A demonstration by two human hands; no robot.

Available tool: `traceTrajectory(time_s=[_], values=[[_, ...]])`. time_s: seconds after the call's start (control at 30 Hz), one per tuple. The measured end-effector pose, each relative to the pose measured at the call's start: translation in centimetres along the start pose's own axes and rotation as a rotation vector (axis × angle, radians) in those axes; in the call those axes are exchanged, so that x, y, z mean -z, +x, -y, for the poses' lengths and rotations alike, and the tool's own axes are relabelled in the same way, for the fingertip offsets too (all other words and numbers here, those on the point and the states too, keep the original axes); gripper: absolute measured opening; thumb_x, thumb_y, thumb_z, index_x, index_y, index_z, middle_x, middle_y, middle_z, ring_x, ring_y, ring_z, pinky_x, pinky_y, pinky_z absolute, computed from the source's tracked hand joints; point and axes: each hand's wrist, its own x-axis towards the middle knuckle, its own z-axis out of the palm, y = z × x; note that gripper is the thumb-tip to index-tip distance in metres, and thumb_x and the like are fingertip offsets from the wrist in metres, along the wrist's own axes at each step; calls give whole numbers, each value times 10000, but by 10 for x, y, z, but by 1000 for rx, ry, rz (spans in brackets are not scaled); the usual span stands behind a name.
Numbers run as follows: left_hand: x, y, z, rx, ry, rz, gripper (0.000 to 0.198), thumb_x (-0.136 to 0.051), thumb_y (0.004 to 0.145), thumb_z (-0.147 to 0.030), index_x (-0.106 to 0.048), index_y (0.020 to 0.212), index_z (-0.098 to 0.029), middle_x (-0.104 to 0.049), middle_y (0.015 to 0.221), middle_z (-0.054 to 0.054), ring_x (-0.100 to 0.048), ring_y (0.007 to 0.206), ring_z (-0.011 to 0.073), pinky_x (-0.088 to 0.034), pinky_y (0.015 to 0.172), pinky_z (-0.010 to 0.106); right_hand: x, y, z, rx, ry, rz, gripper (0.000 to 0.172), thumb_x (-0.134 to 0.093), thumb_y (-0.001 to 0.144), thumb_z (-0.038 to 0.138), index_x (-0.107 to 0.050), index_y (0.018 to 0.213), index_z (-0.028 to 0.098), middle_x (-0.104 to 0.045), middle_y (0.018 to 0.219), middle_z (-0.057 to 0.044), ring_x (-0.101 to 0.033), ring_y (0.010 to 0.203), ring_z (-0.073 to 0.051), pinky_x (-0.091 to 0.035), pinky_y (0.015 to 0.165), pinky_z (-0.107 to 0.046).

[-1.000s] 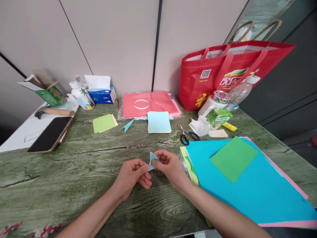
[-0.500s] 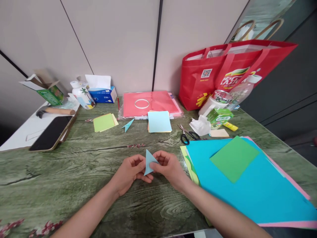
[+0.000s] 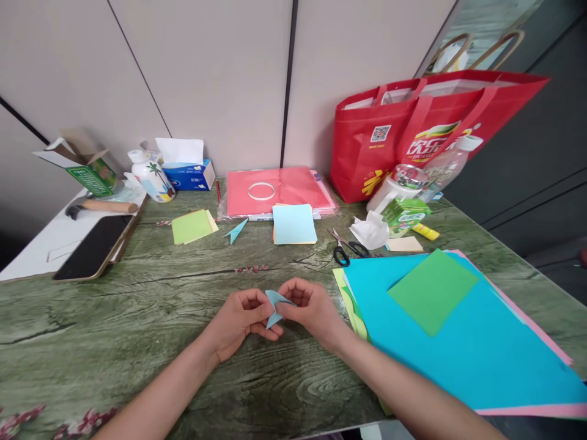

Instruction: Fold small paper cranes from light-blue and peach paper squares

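Between my hands, above the table's middle, is a small piece of folded light-blue paper [image 3: 274, 319]. My left hand [image 3: 247, 318] pinches its left edge with thumb and fingers. From the other side my right hand [image 3: 307, 308] grips it, thumb pressed across the front. The paper's upper part bends over toward the right, and the fingers cover some of it. Beyond my hands lie a small folded blue paper piece [image 3: 237, 231] and a stack of light-blue square sheets [image 3: 295, 224].
Large blue sheets [image 3: 440, 360] with a green square [image 3: 433, 293] on top cover the right side. Black-handled scissors [image 3: 342, 253] and crumpled tissue [image 3: 369, 231] lie beyond. A red bag [image 3: 362, 146] stands at back right. At left are green sheets [image 3: 190, 227] and a phone [image 3: 94, 247].
The paper's upright top point has bent down toward the right between my fingers. Both hands stay in nearly the same place, and the view has shifted slightly.
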Motion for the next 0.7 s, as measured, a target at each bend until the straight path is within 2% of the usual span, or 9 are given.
traceTrajectory(time_s=[0.1,0.2,0.33,0.6,0.7], values=[[1,0,-1,-6,9,-9,307,-796,576,-310,-592,673,-102,-657,586,39,-655,545,172,-549,513,266,1,0,2,-29,0,17,204,-740,583,261,-586,674,161,-609,641,26,-536,571,-94,-425,576,-231],[1,-1,-3,1,15,30,307,-800,569,-301,-587,657,-100,-666,576,47,-657,536,177,-551,505,269,2,0,3,-51,-9,38,216,-753,568,254,-593,673,152,-613,635,26,-538,568,-91,-428,577,-229],[3,-1,-3,-6,25,55,282,-787,594,-284,-586,667,-100,-674,589,49,-662,547,180,-558,517,278,3,1,2,-39,-19,44,201,-750,579,243,-599,671,149,-607,622,29,-532,558,-86,-418,564,-222],[3,-1,-5,-68,3,33,243,-753,648,-266,-582,716,-108,-675,618,39,-662,564,168,-559,539,276,5,1,7,-9,45,104,167,-715,645,280,-637,740,167,-636,697,19,-570,628,-107,-464,614,-243],[2,-3,-7,-71,10,33,239,-753,649,-260,-575,703,-109,-672,608,35,-659,558,167,-557,538,275,5,1,9,11,24,106,143,-707,646,241,-646,753,169,-645,715,17,-579,634,-107,-466,623,-242]])
